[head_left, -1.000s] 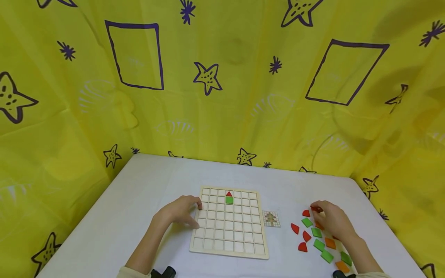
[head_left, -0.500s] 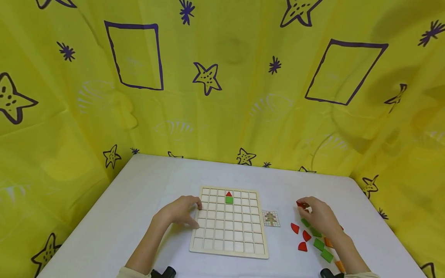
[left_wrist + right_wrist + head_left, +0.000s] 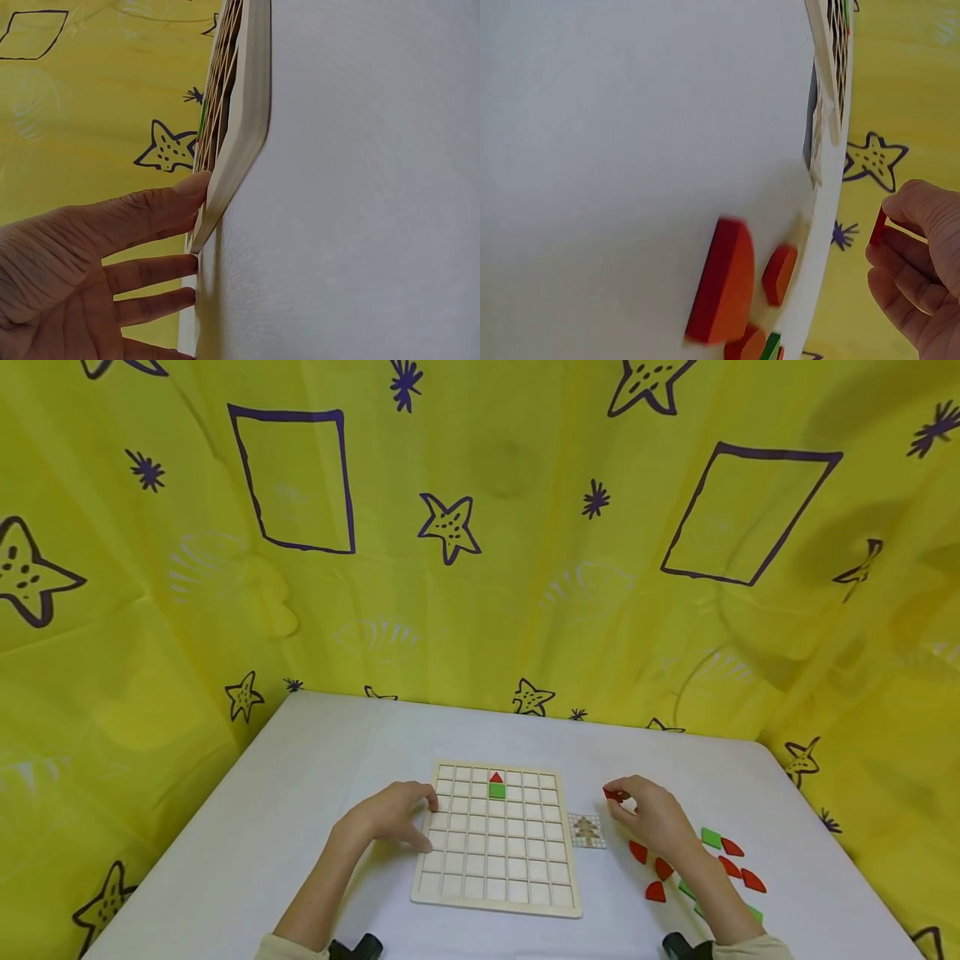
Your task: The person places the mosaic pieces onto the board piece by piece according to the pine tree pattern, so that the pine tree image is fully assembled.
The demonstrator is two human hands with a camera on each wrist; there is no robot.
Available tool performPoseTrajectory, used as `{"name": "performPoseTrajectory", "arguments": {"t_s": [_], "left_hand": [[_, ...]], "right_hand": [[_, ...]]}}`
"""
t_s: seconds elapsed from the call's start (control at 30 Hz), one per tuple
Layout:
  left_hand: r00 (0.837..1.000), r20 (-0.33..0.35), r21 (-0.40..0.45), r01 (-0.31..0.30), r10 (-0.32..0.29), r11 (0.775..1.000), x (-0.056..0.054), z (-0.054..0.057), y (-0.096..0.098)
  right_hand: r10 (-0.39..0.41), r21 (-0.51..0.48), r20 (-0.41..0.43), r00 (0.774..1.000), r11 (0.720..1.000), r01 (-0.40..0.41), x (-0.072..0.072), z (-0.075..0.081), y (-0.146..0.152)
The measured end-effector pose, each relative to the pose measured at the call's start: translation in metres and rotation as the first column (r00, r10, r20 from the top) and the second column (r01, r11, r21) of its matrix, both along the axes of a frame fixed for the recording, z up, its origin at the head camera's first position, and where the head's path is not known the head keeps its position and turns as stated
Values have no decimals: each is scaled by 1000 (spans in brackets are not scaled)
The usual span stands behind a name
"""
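Note:
A light wooden grid board lies on the white table. In one column at its far side sit a red triangle and, just below it, a green square. My left hand touches the board's left edge, its thumb and fingers spread apart and fairly straight in the left wrist view. Right of the board, my right hand pinches a small red piece between thumb and fingertips. That piece appears edge-on in the right wrist view, so its outline cannot be made out.
A small pattern card with a tree picture lies against the board's right side. Several red quarter-round pieces and green squares are scattered under and around the right forearm. A yellow curtain encloses the table.
My right hand has lifted the red piece from the scattered pieces and moved left with it, towards the card and board. The left hand stays at the board's edge.

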State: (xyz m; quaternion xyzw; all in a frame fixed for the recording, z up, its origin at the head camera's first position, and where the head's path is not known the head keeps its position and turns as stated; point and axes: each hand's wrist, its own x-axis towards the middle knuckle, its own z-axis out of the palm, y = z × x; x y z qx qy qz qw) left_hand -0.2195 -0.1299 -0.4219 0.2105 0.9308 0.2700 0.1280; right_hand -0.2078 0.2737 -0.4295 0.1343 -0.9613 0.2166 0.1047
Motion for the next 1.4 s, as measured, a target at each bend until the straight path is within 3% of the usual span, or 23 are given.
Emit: {"name": "performPoseTrajectory", "arguments": {"t_s": [0.43, 0.83, 1.13, 1.4], "left_hand": [[1000, -6, -13, -12, 12, 1000, 0, 5, 1], [1000, 3, 8, -13, 13, 1000, 0, 0, 1], [1000, 6, 7, -23, 23, 1000, 2, 1, 1], [1000, 5, 23, -12, 12, 1000, 1, 0, 1]], "right_hand": [[124, 6, -83, 989, 992, -124, -9, 2, -35], [139, 21, 23, 990, 990, -139, -14, -2, -79], [240, 69, -6, 971, 969, -239, -21, -6, -101], [273, 82, 56, 960, 957, -277, -31, -8, -113]]}}
